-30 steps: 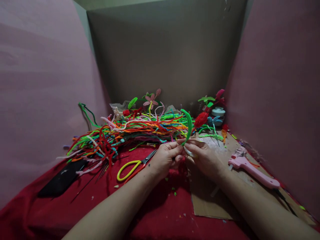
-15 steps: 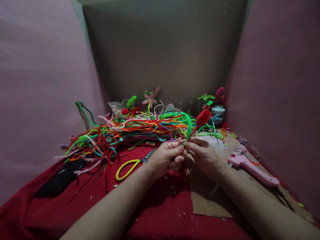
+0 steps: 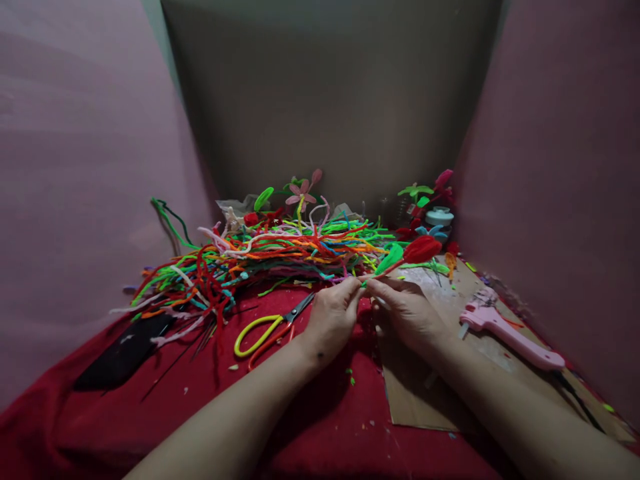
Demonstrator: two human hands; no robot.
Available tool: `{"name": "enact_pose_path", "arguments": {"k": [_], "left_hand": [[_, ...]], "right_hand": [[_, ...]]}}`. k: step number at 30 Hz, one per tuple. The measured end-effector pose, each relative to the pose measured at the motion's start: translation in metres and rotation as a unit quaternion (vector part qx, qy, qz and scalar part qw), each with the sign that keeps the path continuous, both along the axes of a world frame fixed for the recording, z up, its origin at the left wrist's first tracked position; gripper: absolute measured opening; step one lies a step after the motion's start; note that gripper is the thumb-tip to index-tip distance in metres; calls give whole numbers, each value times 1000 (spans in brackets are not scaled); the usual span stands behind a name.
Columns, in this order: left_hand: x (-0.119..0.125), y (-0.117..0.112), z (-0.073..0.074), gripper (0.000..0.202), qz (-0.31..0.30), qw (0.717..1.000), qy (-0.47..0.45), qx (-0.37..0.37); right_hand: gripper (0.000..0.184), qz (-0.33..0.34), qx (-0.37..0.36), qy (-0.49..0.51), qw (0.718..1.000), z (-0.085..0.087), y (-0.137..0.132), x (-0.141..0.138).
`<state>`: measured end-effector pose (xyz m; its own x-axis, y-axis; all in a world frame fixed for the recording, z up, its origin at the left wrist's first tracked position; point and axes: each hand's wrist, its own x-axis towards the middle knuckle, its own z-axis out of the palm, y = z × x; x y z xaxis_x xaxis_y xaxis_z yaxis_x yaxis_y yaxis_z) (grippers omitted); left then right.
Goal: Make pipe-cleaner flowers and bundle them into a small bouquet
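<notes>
One broad tabletop (image 3: pixel 310 433) draped in deep red cloth carries everything, and its bare front stretch leaves the forearms free to steady the work. Across the back lies a long, tangled heap of multicoloured fuzzy pipe cleaners (image 3: pixel 280 250); holding the piece just in front of it, clear of the loose ends, should avoid snagging. On the right, a flat sheet of brown cardboard (image 3: pixel 415 400) lies partly under the right forearm.

Both bare hands meet near the middle. The left hand (image 3: pixel 333 317) has thumb and forefinger pinched closed on the lower part of the piece; the right hand (image 3: pixel 407 310) pinches just beside it, its other fingers partly hidden. A firm left pinch as anchor, with small turns from the right, would probably suit this joining best.

The pale pink plastic glue gun (image 3: pixel 515 340) rests on the cardboard beyond the right wrist, so that elbow should stay low and tidy. Yellow-and-orange-handled scissors (image 3: pixel 289 318) lie beside the left wrist.

Leaning rightward above the fingertips is the red, fuzzy, bud-shaped flower (image 3: pixel 423 249) on a thin reddish stem. Against it sits the smaller bright green, looped fuzzy leaf (image 3: pixel 389 259); pressing its base flat to the stem should limit slipping. Tiny green scraps (image 3: pixel 351 377) dot the cloth below.
</notes>
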<state>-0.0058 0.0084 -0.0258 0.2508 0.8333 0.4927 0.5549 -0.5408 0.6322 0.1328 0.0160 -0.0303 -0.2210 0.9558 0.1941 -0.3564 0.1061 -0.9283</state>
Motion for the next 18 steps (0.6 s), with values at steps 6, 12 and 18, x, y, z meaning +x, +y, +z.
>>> {"name": "enact_pose_path", "arguments": {"k": [6, 12, 18], "left_hand": [[3, -1, 11, 22, -36, 980, -164, -109], [3, -1, 16, 24, -81, 933, -266, -229], [-2, 2, 14, 23, -222, 799, -400, -391]], "right_hand": [[19, 7, 42, 20, 999, 2, 0, 0], [20, -52, 36, -56, 996, -4, 4, 7], [19, -36, 30, -42, 998, 0, 4, 10]]}}
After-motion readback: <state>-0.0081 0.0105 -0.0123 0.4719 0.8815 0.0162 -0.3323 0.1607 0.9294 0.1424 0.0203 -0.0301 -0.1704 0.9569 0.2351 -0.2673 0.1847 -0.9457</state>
